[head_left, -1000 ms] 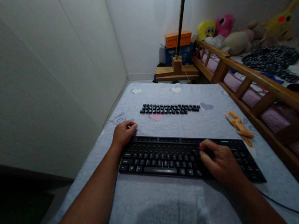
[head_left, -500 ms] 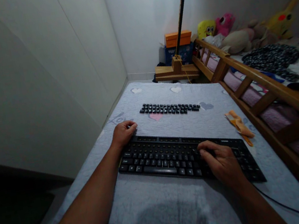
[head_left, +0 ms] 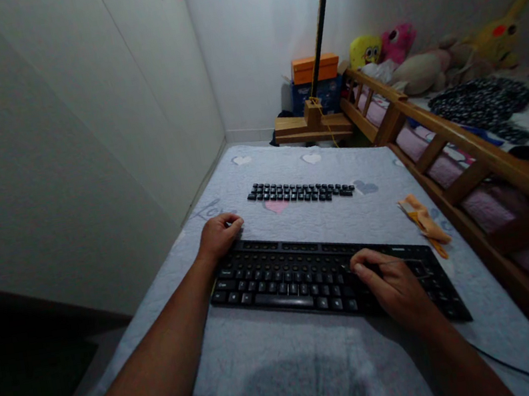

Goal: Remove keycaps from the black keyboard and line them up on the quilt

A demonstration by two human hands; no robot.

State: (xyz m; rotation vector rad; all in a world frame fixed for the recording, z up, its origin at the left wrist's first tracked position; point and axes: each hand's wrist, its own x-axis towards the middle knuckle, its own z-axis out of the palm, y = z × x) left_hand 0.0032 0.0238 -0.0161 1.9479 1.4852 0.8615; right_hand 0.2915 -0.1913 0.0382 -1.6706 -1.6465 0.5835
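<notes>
A black keyboard (head_left: pixel 282 304) lies on the cloth-covered table; its upper rows show bare switch spots without caps, while its lower rows have keycaps. My left hand (head_left: pixel 220 236) rests at its back left corner with fingers curled and thumb pressed to the index finger; what is inside is hidden. Over the right-centre keys, my right hand (head_left: pixel 391 281) pinches a thin wire keycap puller (head_left: pixel 419 260), whose wire sticks out past the knuckles to the right. The other end, by the fingertips, is near the keys. Loose black keycaps (head_left: pixel 294 192) sit in rows behind the keyboard.
An orange-handled tool with an orange cloth-like piece (head_left: pixel 425 222) lies to the right. A wooden bed rail (head_left: pixel 458 145) borders the right side, a white cabinet (head_left: pixel 128 112) the left. A cable (head_left: pixel 517 371) runs off front right. A wooden stand (head_left: pixel 313 123) stands behind.
My right hand has shifted and turned slightly over the keys, so more of the wire shows at its right. My left hand and the loose keycaps stay put.
</notes>
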